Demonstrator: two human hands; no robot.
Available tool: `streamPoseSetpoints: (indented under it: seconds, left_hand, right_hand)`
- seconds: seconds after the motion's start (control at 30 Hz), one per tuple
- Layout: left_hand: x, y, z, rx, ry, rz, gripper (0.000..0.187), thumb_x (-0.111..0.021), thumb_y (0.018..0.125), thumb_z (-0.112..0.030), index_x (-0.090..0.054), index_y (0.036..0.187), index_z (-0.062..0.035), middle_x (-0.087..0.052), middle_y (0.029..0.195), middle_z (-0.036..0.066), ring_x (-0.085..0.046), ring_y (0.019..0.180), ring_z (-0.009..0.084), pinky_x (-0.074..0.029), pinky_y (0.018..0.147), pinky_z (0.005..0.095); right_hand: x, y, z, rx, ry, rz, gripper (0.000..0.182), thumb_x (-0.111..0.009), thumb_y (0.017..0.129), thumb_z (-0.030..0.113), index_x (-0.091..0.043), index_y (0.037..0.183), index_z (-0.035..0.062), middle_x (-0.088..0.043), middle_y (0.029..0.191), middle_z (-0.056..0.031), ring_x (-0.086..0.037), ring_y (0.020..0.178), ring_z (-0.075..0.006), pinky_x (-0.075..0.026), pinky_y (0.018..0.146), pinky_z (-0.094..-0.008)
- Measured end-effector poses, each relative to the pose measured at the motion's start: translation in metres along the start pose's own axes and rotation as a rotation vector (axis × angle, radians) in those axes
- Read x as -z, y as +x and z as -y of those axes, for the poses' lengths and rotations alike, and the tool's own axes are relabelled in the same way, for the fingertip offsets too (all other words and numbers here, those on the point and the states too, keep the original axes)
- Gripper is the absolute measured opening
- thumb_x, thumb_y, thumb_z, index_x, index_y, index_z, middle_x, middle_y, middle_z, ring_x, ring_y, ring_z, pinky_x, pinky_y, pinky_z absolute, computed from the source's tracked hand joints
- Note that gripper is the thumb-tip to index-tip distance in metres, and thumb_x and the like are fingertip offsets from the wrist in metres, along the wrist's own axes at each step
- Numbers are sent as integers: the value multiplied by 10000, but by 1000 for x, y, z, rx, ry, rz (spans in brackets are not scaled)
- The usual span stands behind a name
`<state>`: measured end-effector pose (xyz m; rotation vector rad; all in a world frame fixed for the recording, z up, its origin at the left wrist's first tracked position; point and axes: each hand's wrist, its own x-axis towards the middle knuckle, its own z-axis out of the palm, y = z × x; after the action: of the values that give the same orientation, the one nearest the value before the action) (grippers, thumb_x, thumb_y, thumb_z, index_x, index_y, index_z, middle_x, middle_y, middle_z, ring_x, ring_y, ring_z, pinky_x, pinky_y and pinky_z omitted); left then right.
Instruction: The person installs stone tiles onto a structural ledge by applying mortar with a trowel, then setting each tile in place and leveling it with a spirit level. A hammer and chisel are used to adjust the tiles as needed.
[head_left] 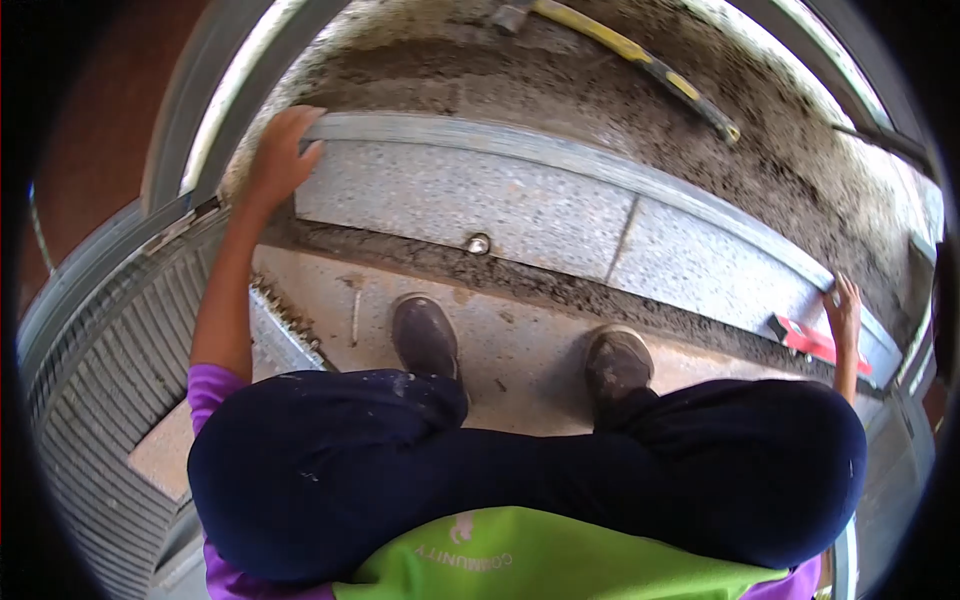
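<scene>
A long grey straightedge bar (580, 165) lies along the far edge of two speckled tiles (450, 200). At its left end my left hand (282, 162) grips it, fingers over the end and thumb on the near side. Near the other end, my right hand (846, 308) has its fingers closed over the bar. Just beside that hand, a red spirit level (808, 340) rests on the right part of the tiles. A small round shiny metal piece (479, 243) sits at the near edge of the left tile.
A hammer with a yellow and black handle (620, 45) lies on the rough mortar bed (450, 75) beyond the bar. My shoes (425, 335) stand on a dusty step. Ridged grey material (100, 430) is at left, and metal frames (215, 110) flank both sides.
</scene>
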<state>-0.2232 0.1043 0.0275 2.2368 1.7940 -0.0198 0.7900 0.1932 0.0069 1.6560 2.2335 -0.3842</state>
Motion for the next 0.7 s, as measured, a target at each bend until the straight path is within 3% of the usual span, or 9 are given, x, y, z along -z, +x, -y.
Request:
streamPoseSetpoints:
  seconds: [0.27, 0.47, 0.7]
  left_hand:
    - [7, -1, -10, 43, 28, 36, 572, -712, 861, -67, -563, 1413, -72, -580, 1384, 190, -505, 1344, 381, -380, 1164, 469]
    - [5, -21, 5, 134, 20, -58, 567, -668, 882, -58, -547, 1437, -63, -573, 1398, 196, -490, 1367, 371, -370, 1176, 458]
    - [-19, -61, 57, 421, 93, -203, 524, -672, 921, -200, -575, 1409, -36, -589, 1378, 227, -525, 1339, 383, -397, 1146, 454]
  right_hand:
    - [9, -1, 14, -8, -58, 9, 559, -634, 831, 99, -586, 1369, -46, -626, 1346, -228, -559, 1270, -383, -435, 1113, -437]
    - [15, -6, 22, -4, -73, -20, 560, -639, 821, 94, -592, 1369, -14, -625, 1348, -219, -550, 1282, -393, -425, 1118, -447]
    - [-18, -11, -15, 54, -89, -92, 590, -685, 869, 85, -548, 1440, 35, -585, 1422, -190, -516, 1346, -379, -391, 1157, -457]
